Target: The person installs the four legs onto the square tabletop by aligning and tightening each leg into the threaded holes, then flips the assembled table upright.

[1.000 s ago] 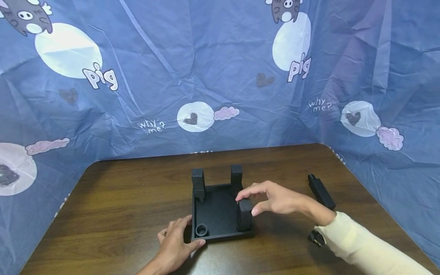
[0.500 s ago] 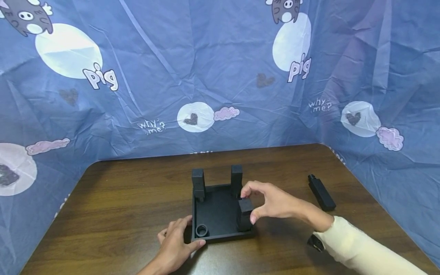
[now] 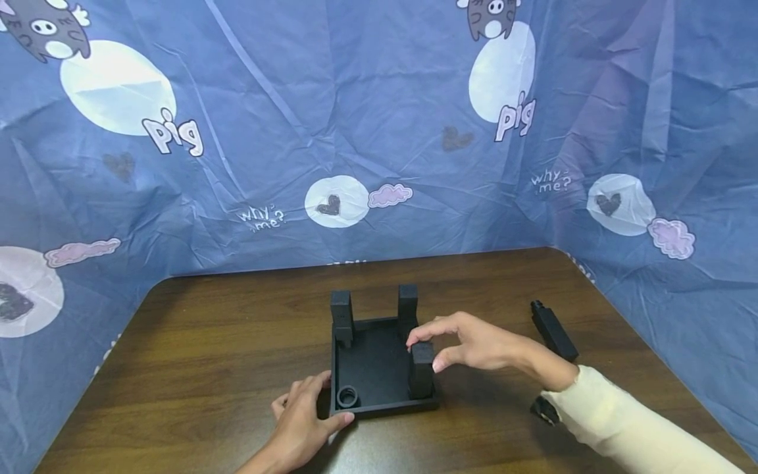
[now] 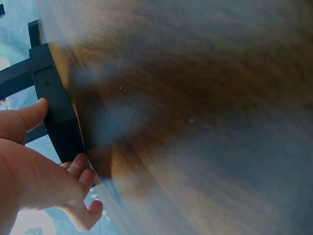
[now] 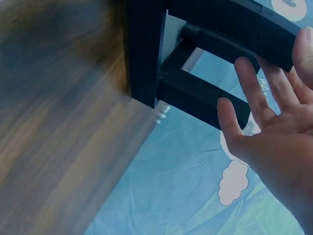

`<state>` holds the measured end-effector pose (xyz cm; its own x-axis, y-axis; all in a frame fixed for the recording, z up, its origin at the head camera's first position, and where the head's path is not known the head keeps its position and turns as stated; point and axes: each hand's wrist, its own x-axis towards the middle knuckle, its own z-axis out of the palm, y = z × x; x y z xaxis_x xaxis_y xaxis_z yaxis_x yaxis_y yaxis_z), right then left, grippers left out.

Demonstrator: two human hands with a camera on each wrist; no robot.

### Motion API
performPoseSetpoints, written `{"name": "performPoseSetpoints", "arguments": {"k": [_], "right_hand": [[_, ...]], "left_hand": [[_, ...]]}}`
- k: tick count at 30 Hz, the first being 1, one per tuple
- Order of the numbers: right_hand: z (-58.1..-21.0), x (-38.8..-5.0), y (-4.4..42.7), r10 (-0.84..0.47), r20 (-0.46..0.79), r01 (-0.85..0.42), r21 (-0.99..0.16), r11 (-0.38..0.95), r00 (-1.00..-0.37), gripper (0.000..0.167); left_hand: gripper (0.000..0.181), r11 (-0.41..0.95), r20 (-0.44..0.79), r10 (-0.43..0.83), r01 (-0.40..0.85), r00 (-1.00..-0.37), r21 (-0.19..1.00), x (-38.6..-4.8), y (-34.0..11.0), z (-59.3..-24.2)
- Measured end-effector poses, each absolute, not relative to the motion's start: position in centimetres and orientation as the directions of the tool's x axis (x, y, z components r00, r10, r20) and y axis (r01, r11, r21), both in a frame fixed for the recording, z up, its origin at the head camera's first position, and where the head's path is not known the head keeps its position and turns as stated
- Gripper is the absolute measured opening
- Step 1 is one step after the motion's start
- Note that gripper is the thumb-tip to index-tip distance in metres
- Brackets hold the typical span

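Observation:
A square black base point(image 3: 372, 368) lies on the table with three black legs upright at its corners: far left point(image 3: 341, 316), far right point(image 3: 407, 306) and near right point(image 3: 421, 376). At its near-left corner is a round socket point(image 3: 347, 396). My left hand point(image 3: 302, 418) grips that corner, thumb on the near side and fingers along the left side; the left wrist view shows the thumb against the base's edge point(image 4: 56, 98). My right hand point(image 3: 482, 343) pinches the top of the near-right leg between thumb and fingers. In the right wrist view this leg point(image 5: 244, 24) reaches up to the thumb.
On the right of the table point(image 3: 237, 316), a loose black leg point(image 3: 555, 332) with a narrow threaded end lies beyond my right forearm. A small dark object point(image 3: 544, 411) sits partly under the pale sleeve. A blue printed cloth point(image 3: 379, 131) hangs behind the table.
My right hand has turned about the near-right leg and back, its fingers now reaching over the far side again. The leg's top has turned slightly. My left hand and the base have stayed put.

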<state>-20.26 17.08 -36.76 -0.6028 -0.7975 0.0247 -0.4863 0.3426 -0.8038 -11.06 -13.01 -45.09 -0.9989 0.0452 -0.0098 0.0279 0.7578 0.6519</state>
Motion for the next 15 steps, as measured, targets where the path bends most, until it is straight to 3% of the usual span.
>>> {"name": "performPoseSetpoints", "arguments": {"k": [6,15], "right_hand": [[-36.99,-20.02,16.9,-0.766,0.034,-0.467,-0.81,0.356,-0.642,0.045],[-37.15,-19.94,16.85,-0.76,0.059,-0.47,-0.816,0.337,-0.648,0.045]], "left_hand": [[0.074,0.762,0.026,0.05,0.054,-0.998,0.646,-10.88,-12.97,-45.14],[0.074,0.763,0.007,0.048,0.042,-0.999,0.645,-10.96,-13.0,-45.02]]}}
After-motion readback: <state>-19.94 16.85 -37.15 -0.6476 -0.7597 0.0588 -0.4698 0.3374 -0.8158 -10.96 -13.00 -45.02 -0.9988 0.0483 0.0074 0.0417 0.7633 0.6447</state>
